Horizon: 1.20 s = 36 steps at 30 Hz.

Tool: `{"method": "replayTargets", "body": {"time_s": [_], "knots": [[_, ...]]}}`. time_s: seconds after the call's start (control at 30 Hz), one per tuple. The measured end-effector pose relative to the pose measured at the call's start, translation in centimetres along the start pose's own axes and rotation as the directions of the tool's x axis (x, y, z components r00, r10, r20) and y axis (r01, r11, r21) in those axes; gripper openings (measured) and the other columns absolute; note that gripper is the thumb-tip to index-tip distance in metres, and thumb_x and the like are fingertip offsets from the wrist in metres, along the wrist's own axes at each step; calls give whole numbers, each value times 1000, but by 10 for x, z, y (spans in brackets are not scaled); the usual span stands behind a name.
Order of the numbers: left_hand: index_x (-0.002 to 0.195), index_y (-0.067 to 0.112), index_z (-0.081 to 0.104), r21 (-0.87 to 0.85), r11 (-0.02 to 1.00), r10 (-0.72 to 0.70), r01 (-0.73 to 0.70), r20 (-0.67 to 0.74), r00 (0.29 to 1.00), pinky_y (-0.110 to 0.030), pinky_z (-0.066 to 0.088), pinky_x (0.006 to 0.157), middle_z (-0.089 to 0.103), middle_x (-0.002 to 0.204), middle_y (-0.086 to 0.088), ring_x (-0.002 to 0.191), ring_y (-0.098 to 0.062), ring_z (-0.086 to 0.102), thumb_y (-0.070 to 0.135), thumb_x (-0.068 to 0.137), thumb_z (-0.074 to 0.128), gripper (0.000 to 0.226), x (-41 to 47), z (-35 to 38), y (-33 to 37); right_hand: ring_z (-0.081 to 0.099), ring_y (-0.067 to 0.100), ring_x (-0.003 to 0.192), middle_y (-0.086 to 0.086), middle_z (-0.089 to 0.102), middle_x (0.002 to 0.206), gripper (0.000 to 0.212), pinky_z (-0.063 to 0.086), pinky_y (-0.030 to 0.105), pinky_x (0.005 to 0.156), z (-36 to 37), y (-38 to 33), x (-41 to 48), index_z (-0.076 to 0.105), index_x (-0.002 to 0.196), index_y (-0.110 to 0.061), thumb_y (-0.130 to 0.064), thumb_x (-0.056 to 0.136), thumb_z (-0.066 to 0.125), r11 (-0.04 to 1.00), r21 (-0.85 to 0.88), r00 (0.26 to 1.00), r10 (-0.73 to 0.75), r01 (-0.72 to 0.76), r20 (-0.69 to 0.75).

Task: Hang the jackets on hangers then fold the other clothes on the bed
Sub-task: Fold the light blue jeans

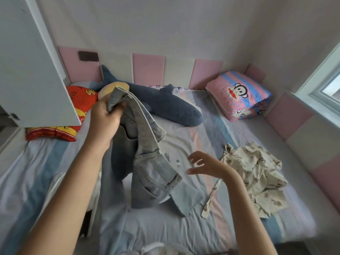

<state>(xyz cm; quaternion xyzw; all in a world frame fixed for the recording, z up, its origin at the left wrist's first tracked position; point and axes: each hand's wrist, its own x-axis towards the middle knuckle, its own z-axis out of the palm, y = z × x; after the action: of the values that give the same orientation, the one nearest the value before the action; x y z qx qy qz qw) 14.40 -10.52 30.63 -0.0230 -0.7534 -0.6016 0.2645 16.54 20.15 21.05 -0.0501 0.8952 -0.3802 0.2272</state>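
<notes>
left hand (105, 115): fist closed on jeans (147, 155) waistband, lifted over bed (165, 227) centre | right hand (206, 165): open, empty, at jeans' 3 o'clock | risk: one-point hold, legs twist, uneven fold; hem may snag shirt (257, 173)

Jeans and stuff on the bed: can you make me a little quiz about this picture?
1. True or false: the left hand grips the jeans.
2. What is the right hand holding? A) a hanger B) nothing C) the shark
3. Fill in: the cream shirt lies on the ___ side of the bed.

Key: 1 true; 2 B; 3 right.
</notes>
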Motion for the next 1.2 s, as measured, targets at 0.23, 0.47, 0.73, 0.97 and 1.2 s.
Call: {"method": "replayTargets", "body": {"time_s": [0.23,0.47,0.73,0.97,1.2], "knots": [[72,15,56,12,998,68,-67,-66,996,-10,37,57,51,61,11,57,4,47,2,87,57,20,-12,6,3,48,15,124,-2,45,135,81,42,33,104,52,-29,3,29,139,-37,-31,76,79,987,158,967,-69,30,245],[66,6,45,143,981,158,-134,-174,972,-7,31,50,40,54,7,48,3,41,-3,86,52,23,-19,7,12,28,11,138,-3,24,149,125,34,30,110,112,-52,-7,-8,148,-27,-36,65,85,948,306,968,-152,86,199],[58,25,35,85,995,67,-46,-274,959,-9,29,46,35,53,8,44,2,38,-1,85,49,39,-23,16,22,60,25,102,3,60,120,84,46,33,73,144,-88,9,22,144,-27,-21,73,68,988,39,955,-135,151,-264],[72,8,52,234,971,77,-55,-84,994,-9,31,50,46,60,4,54,-3,45,6,87,56,15,-11,-16,-6,50,7,62,-2,55,62,11,42,29,59,69,-24,18,70,77,-6,-15,75,65,994,-14,972,105,-111,-212],[77,5,57,413,894,205,-177,-25,978,-35,40,57,57,65,-9,62,-26,51,14,84,67,16,-3,-34,-31,57,17,82,3,67,90,25,37,25,68,-40,-44,5,73,94,-12,0,75,64,973,-155,391,-212,173,-896]]}}
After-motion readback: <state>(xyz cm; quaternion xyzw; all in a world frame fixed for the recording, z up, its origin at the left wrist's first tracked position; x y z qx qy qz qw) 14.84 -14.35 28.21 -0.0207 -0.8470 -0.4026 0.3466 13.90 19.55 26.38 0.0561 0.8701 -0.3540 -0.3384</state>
